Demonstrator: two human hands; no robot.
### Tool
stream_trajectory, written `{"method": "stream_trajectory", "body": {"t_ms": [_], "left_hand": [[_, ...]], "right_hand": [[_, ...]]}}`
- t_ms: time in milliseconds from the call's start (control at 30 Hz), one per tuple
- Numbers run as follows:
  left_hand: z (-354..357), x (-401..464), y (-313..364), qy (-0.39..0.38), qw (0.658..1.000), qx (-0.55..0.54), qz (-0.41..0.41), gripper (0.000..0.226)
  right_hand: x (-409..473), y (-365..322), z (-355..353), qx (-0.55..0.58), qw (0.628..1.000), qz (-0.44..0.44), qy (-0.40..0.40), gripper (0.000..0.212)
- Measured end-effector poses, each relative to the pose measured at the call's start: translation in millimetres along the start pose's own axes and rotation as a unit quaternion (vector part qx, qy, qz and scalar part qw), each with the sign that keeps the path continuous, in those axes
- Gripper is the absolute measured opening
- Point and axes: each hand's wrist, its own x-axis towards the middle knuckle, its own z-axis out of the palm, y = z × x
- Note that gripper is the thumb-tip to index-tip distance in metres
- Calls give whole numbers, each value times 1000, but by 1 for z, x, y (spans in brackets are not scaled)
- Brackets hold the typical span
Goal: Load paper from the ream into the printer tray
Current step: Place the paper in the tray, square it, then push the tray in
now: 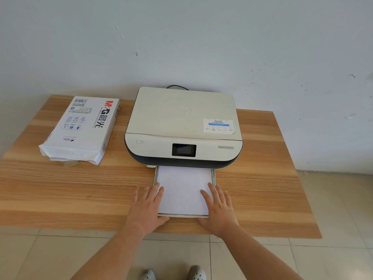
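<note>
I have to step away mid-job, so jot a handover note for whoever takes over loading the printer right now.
Left hand: open, flat at the tray's left edge.
Right hand: open, flat on the right edge.
Paper stack lies in the pulled-out tray of the printer.
Opened ream sits left of it on the table.
Done: paper loaded.
Left: push the tray in.

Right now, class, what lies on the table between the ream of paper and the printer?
Nothing: the head view shows only a bare strip of wooden table between the ream and the printer.
</note>
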Motion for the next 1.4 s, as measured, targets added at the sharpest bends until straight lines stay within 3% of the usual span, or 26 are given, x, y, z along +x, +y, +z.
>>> {"method": "stream_trajectory", "body": {"t_ms": [1000,1400], "left_hand": [[-18,41,-5,40,999,-14,-12,95],[-18,55,-6,51,999,17,-12,97]], "right_hand": [[36,3,-15,23,997,24,65,85],[51,8,-11,-2,996,33,80,97]]}}
